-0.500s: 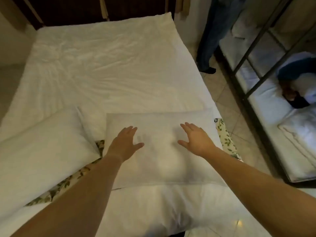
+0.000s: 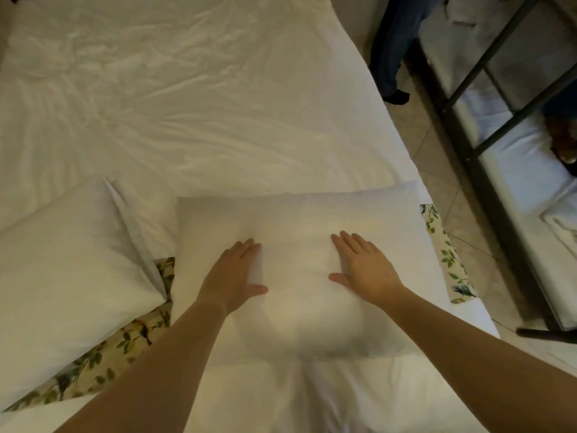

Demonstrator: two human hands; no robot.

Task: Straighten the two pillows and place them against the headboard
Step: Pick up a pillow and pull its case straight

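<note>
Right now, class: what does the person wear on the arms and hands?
Nothing visible. The left hand and right hand are ungloved, with no rings on the fingers in view. Both forearms are bare to the frame's edge: no sleeve, watch or bracelet shows.

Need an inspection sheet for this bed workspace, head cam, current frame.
Surface: bed covered by a wrinkled white sheet; both pillows lie at the near end.
Job's things: centre pillow lies flat under both hands; second pillow lies to its left, angled, apart from it. Headboard not clearly in view.
Clutter: floral cloth shows under and between the pillows.
Grippers: left hand and right hand lie flat on the centre pillow, fingers straight.
Cables: nothing seen.
Surroundings: tiled floor on the right, metal bunk frame with bedding, another person's legs beside the bed.
</note>
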